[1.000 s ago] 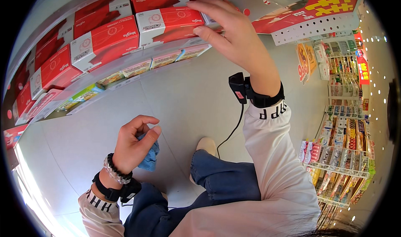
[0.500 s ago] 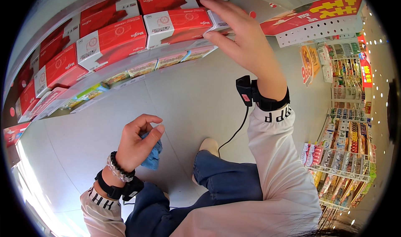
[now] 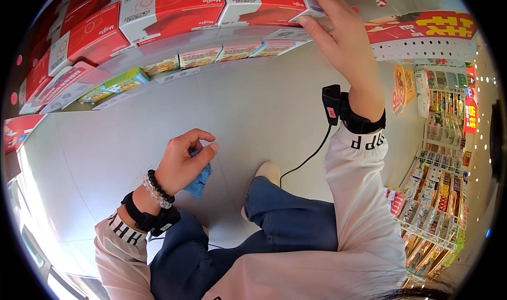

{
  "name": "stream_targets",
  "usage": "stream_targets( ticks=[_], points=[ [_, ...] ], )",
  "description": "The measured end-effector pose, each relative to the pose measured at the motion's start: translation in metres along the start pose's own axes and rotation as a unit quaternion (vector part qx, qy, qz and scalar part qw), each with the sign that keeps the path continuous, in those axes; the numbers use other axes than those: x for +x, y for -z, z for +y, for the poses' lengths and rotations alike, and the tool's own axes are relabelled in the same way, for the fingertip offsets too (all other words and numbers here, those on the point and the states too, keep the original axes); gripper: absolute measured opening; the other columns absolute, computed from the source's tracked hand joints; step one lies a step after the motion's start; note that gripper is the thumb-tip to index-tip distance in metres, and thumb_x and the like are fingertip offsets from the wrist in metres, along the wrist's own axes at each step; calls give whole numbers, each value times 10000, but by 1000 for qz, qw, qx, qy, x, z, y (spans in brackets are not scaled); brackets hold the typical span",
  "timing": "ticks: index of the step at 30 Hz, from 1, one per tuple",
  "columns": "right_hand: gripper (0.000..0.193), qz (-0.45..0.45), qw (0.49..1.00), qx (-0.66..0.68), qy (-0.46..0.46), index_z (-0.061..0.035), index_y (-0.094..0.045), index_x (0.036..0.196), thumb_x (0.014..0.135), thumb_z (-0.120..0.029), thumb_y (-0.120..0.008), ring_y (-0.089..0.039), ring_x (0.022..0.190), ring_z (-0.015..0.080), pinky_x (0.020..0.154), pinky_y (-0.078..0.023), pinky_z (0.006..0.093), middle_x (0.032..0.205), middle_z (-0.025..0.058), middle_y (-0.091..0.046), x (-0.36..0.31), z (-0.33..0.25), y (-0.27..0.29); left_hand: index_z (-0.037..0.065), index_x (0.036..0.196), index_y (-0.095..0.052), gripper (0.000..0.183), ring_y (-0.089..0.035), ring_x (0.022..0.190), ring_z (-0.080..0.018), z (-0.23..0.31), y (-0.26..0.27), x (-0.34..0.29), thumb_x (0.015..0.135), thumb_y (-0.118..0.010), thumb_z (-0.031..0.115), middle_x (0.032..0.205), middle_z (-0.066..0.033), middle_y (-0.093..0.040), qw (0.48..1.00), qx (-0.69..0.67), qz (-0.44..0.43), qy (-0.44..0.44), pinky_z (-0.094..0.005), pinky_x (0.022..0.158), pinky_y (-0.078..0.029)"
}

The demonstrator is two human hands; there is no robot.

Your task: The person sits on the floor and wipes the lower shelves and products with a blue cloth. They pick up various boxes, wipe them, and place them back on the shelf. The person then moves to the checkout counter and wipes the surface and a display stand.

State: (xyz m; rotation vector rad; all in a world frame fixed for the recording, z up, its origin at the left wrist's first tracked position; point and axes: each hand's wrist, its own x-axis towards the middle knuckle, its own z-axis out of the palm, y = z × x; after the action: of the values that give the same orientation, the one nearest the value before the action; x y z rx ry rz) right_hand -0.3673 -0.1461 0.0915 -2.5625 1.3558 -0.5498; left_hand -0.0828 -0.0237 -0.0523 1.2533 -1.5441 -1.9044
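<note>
Red-and-white cartons (image 3: 169, 6) fill the long shelf (image 3: 211, 46) above you, packed side by side in a row; smaller pale packets (image 3: 198, 57) sit on the tier beneath. Your right hand (image 3: 343, 41) is raised to the end carton (image 3: 266, 4), fingers extended and close together, tips resting on its right edge; no firm grasp is evident. Judged step: straightening or seating that carton in the row. The next move appears to call for a square, even push along the shelf line, so the box does not skew against its neighbour. Your left hand (image 3: 185, 160) hangs low over the pale floor (image 3: 105, 152), fingers curled and pinching a small blue cloth (image 3: 200, 178)
</note>
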Motion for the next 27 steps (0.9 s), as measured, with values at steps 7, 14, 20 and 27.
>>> stream_targets(
  ticks=[7,14,20,27],
  points=[
    [367,190,969,79,135,-63,-620,1071,717,-60,-718,-638,798,208,681,-519,344,992,71,-645,-34,-65,-66,-4,928,-628,249,-482,497,-126,-42,6,-7,826,-647,222,561,-58,-530,996,80,30,33,-280,488,-398],
    [427,-52,982,75,165,-64,-623,1084,667,-57,-718,-597,960,271,774,-495,370,1125,78,-599,-59,-89,-168,24,926,-640,294,-605,579,-226,-97,37,2,818,-632,297,649,-113,-618,975,168,113,93,-338,572,-486],
    [549,93,977,-80,177,-68,-565,1209,681,-77,-716,-483,1183,305,941,-420,418,1313,136,-475,-9,-78,-196,38,932,-635,281,-650,679,-268,-130,57,-5,834,-596,299,727,-153,-653,955,212,134,156,-351,655,-523],
    [656,68,982,-173,45,-26,-448,1316,729,-195,-686,-421,1204,356,1023,-286,533,1284,179,-474,12,-86,-205,45,939,-631,289,-660,714,-287,-145,61,-8,840,-571,309,768,-155,-675,954,218,131,162,-364,680,-527]
  ],
)
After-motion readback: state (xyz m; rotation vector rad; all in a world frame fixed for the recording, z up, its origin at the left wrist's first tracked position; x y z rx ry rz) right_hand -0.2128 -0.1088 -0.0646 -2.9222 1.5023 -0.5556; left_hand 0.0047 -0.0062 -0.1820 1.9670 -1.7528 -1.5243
